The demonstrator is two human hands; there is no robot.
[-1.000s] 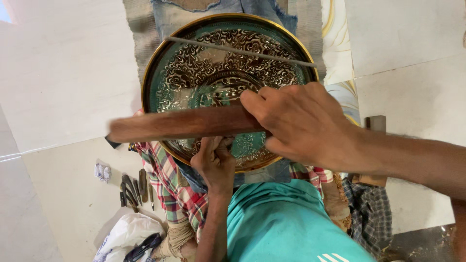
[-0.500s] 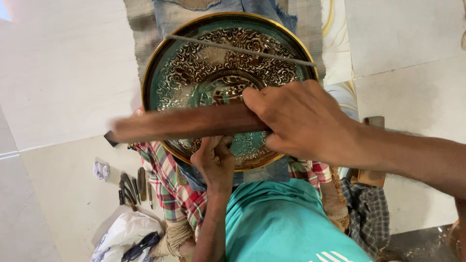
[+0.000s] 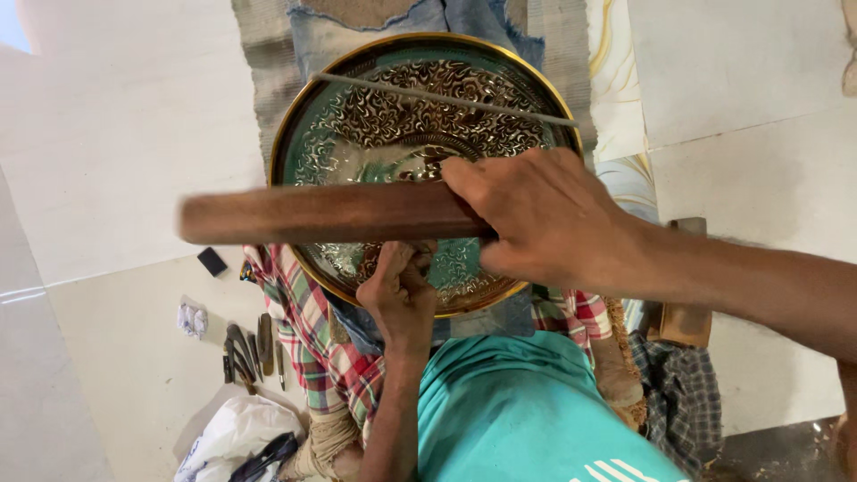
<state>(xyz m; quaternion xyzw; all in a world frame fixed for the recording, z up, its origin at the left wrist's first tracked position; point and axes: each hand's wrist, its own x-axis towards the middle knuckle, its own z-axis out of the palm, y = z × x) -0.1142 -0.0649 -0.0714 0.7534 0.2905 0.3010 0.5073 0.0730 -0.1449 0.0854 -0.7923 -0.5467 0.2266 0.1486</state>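
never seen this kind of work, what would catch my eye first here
The big round plate with a gold rim and curly raised patterning fills the upper middle, resting on the person's lap. Across it lies a brown wooden stick, gripped at its right end by the right hand. Just below, the left hand presses on the plate's lower part, and small metal tools lie on the floor at lower left.

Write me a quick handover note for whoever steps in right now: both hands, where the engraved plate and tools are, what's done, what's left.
Right hand: gripping one end of the long brown wooden bat, held across the plate.
Left hand: fingers pinched at the near part of the plate, under the bat; anything it holds is hidden.
Round green brass-rimmed engraved plate: propped on the lap, a thin metal rod lying across its top.
Small metal chisels: on the floor.
Pattern covers most of the plate; what remains is unclear.
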